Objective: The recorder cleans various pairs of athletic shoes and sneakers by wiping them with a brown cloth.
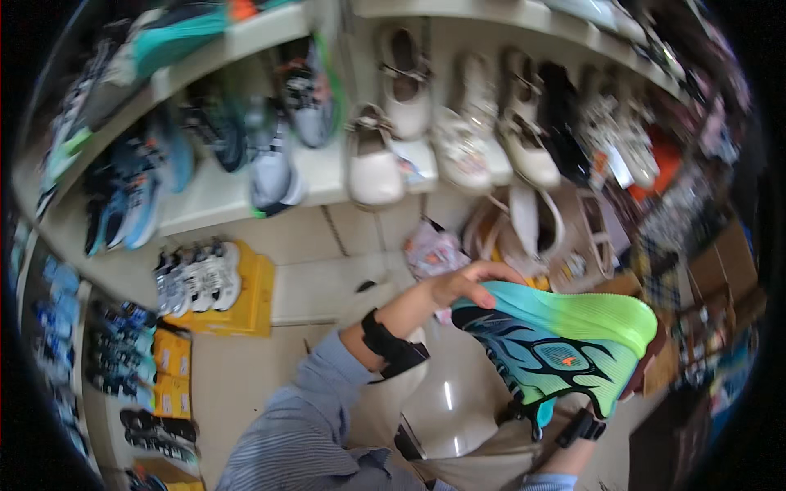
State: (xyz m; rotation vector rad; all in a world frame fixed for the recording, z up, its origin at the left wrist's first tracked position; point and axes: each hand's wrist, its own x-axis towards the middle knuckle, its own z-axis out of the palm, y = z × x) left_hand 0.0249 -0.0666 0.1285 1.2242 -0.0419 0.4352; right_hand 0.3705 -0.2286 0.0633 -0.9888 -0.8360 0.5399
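A running sneaker [552, 350] in teal and lime green, with black line markings and a small orange logo, is held up in front of me. It is turned so that its thick sole faces up and away, toe to the left and heel to the right. My left hand [476, 283] grips the toe end, thumb on the side of the sole. My right hand is hidden behind the heel; only its wrist with a black band [580, 428] shows below the shoe. A black band [393, 344] also wraps my left wrist.
A shelf [325, 190] ahead carries sneakers and pale strapped shoes [376, 178]. White sneakers [212, 279] stand on a yellow box [255, 288] at left, with more shoes and yellow boxes [172, 374] below. Beige bags [577, 245] hang at right. Beneath the sneaker is a glossy pale surface [454, 374].
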